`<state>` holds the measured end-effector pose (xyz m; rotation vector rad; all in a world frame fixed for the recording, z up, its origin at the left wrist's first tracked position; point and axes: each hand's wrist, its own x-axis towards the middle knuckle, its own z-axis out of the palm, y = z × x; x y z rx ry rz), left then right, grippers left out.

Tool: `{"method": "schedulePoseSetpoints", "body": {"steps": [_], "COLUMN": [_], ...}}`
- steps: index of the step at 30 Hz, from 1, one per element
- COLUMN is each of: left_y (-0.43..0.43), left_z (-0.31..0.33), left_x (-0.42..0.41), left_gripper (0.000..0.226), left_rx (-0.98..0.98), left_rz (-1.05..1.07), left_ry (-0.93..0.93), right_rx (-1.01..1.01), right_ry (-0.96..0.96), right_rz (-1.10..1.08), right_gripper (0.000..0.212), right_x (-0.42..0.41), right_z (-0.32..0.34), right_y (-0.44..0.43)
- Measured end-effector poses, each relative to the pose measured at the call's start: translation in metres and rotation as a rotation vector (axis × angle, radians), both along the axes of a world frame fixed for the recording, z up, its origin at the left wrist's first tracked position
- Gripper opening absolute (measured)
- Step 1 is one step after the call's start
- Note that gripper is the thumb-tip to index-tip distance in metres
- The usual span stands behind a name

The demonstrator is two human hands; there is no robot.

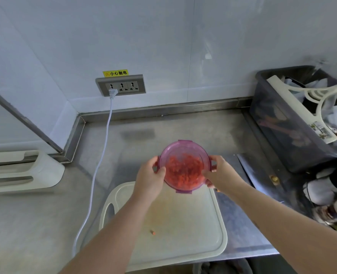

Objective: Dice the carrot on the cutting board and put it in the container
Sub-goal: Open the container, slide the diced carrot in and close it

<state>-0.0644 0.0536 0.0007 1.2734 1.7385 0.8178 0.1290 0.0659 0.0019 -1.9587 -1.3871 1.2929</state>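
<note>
Head view, and the action sits right in the middle of the frame. The left hand (150,177) and the right hand (219,173) clasp the round container (184,151) from opposite sides, fingers curled round its rim. The left thumb lies across the purple lid (183,148), and the right fingertips press onto the lid's other edge. Through that see-through lid shows the diced carrot (183,172), a heap of orange bits filling the inside.

The container sits over the far edge of the white cutting board (183,234), lower centre; whether it rests on the board or is lifted cannot be told. One stray carrot piece (153,232) lies alone on the board, well apart from the container.

Everything stands on a steel counter (35,224). Upper left of centre, a wall socket (121,85) takes a white cord (104,135) that trails down past the board's left side. At the right edge stands a dark bin (272,125); at the left edge, a white appliance (21,171).
</note>
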Motion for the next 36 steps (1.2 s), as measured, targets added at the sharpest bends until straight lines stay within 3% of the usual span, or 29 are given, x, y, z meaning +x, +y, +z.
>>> {"method": "schedulePoseSetpoints", "body": {"steps": [4, 11, 14, 17, 21, 26, 31, 36], "left_y": [0.037, 0.052, 0.025, -0.029, -0.086, -0.107, -0.108, -0.097], "left_z": [-0.007, -0.022, -0.022, -0.032, -0.043, -0.055, -0.065, -0.065], "left_x": [0.001, -0.002, -0.009, -0.022, -0.036, -0.028, -0.011, 0.051], "left_gripper": [0.037, 0.048, 0.046, 0.034, 0.029, 0.028, 0.015, 0.015], "left_rx": [-0.01, -0.04, -0.017, 0.043, -0.135, -0.24, -0.161, -0.03], "left_rz": [-0.03, -0.075, -0.007, 0.007, -0.191, -0.294, -0.225, -0.177], "left_ry": [-0.028, -0.098, 0.041, 0.215, 0.428, 0.531, 0.525, 0.473], "right_rx": [0.072, 0.105, 0.153, 0.287, 0.262, 0.228, 0.216, 0.203], "right_ry": [-0.024, 0.103, -0.078, -0.2, -0.455, -0.616, -0.514, -0.187], "right_rz": [-0.011, -0.067, -0.06, 0.17, 0.661, 0.792, 0.723, 0.333], "right_gripper": [0.055, 0.037, 0.043, 0.032, 0.042, 0.053, 0.05, 0.036], "right_x": [-0.005, -0.001, 0.001, 0.003, 0.017, 0.028, 0.035, 0.049], "right_z": [-0.009, -0.024, -0.022, -0.02, -0.034, -0.034, -0.04, -0.041], "right_y": [0.04, 0.061, 0.03, -0.03, -0.079, -0.1, -0.112, -0.117]}}
